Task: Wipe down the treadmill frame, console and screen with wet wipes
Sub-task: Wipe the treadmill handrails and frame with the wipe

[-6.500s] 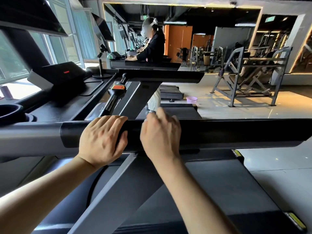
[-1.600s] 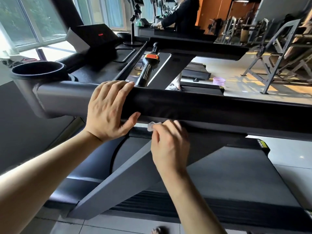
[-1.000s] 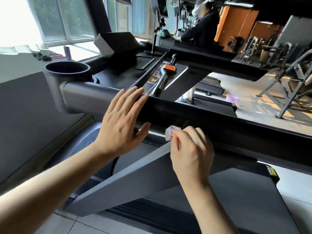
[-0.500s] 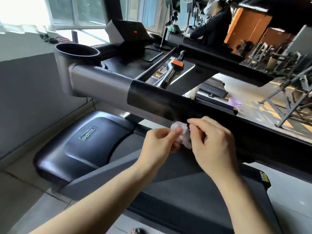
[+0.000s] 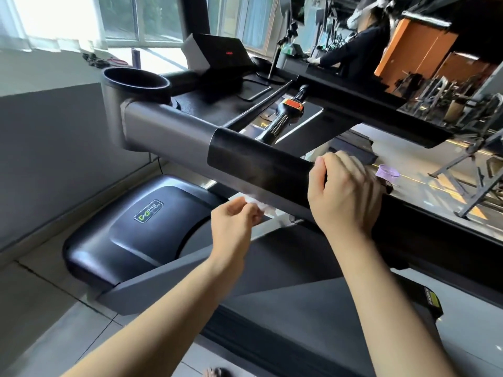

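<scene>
The left hand (image 5: pixel 236 219) pinches a crumpled white wet wipe (image 5: pixel 259 207) between thumb and fingers, pressing it to the lower edge of the treadmill's handrail (image 5: pixel 255 165), where the grey sleeve meets the black one. Only a small part of the wipe shows, the rest being tucked behind the fingers and under the rail. The right hand (image 5: pixel 343 194) curls over the top of the black section, its fingertips hidden on the far side. The rail runs out of view to the right. Beyond it sit the cup holder (image 5: pixel 136 81) and the console (image 5: pixel 226 54), whose red readout is too small to read. A purple basin (image 5: pixel 388 172) on the floor is partly covered by the right hand.
</scene>
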